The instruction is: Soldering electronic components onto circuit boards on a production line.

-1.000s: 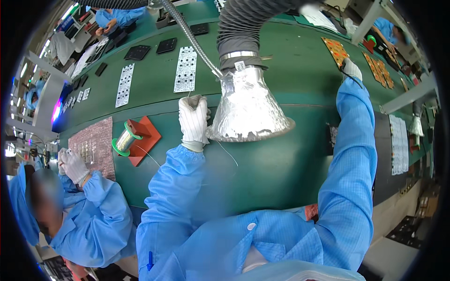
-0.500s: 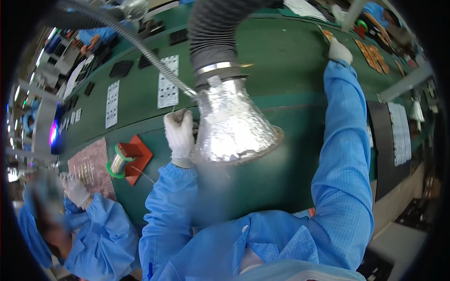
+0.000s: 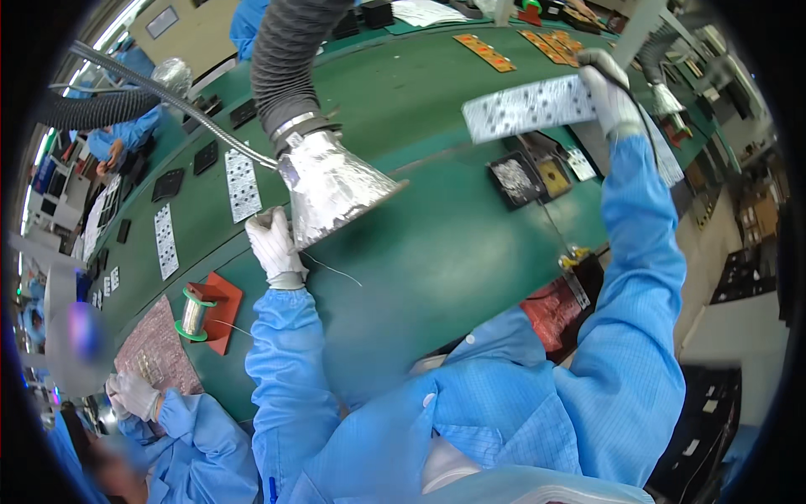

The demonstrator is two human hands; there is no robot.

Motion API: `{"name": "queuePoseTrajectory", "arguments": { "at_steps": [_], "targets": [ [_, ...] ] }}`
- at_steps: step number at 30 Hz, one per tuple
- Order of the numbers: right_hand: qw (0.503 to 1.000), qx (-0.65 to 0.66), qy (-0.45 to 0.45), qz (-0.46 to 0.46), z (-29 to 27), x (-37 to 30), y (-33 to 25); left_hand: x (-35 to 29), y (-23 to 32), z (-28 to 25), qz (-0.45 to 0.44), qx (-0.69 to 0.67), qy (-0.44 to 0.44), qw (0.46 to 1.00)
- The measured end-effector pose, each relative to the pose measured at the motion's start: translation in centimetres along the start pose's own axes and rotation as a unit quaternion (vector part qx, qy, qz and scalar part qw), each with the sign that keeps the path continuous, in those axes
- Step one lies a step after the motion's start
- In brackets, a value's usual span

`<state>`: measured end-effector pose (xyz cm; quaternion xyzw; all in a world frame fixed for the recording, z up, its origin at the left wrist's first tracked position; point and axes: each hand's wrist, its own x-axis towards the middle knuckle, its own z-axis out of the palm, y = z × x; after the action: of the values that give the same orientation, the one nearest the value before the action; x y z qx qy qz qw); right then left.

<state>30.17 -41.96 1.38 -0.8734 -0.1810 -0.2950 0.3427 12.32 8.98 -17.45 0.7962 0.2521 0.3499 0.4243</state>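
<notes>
My right hand [image 3: 611, 92], in a white glove, is closed on the right end of a long pale panel with rows of dark spots [image 3: 533, 107], raised above the bench. A thin black cord [image 3: 635, 97] runs over that hand and down along the sleeve. My left hand [image 3: 273, 244], also gloved, is closed beside the foil-covered hood [image 3: 332, 189]. A fine silvery wire [image 3: 336, 269] sticks out from its fingers, apparently solder wire. The hood hides part of the space beside these fingers. To the left, a green-flanged spool of wire [image 3: 193, 317] sits on a red stand [image 3: 225, 312].
A black tray with pale bits [image 3: 514, 178] and a brown-yellow dish [image 3: 552, 178] stand below the panel. Orange board strips [image 3: 484, 52] lie at the far side. More spotted panels [image 3: 243, 186] lie left of the hood. A co-worker's gloved hands [image 3: 134, 395] work at the left.
My right hand has let go of the orange strip, which now lies on the far bench, and grips the spotted panel. The view has shifted; my left hand stays beside the hood.
</notes>
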Motion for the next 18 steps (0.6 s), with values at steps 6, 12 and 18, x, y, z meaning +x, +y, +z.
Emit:
{"name": "queuePoseTrajectory", "arguments": {
  "at_steps": [6,12,18],
  "targets": [
    [0.967,0.217,0.034,0.127,0.5,-14.9,-6.1,-0.8,-0.5,-1.1,0.064,0.037,-0.004,0.997],
    [0.924,0.349,-0.002,0.16,7.5,-21.1,-8.4,-8.1,0.8,-6.2,-0.014,-0.124,-0.124,0.984],
    [0.964,0.241,-0.106,-0.034,12.8,-21.5,-11.9,-14.2,4.2,-12.6,-0.201,-0.192,-0.193,0.941]
  ]
}}
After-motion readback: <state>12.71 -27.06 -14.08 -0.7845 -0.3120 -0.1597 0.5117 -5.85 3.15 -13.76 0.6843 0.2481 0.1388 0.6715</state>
